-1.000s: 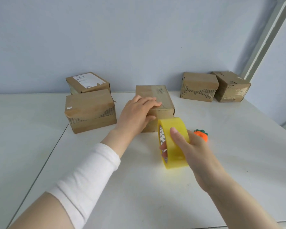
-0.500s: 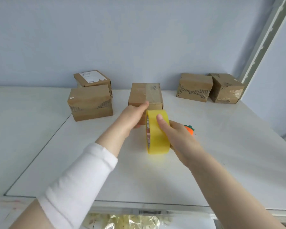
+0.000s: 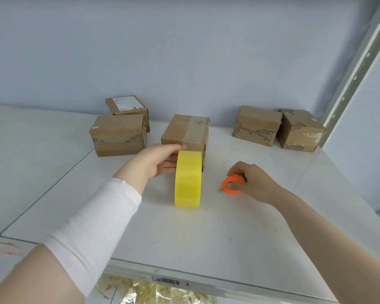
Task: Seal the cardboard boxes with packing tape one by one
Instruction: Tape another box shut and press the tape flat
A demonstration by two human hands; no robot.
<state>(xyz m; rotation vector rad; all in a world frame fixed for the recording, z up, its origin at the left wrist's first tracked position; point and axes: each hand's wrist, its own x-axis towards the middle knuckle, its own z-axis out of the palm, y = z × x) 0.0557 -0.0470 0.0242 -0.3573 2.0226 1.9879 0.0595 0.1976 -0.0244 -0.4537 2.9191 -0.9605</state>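
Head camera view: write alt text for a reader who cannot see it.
A left hand holds a yellow tape roll on edge on a white table before a cardboard box; the right hand grips an orange cutter. Four more boxes stand nearby.

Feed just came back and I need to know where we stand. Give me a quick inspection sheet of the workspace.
Surface: white table, boxes along its back.
Job's things: left boxes, right boxes, middle box with a tape strip across its top; yellow tape roll on edge before it; orange cutter.
Clutter: nothing seen.
Grippers: left hand holds the tape roll; right hand grips the orange cutter.
Cables: nothing seen.
Surroundings: pale blue wall, metal upright at right, barcode label on the front edge, plastic bags below.
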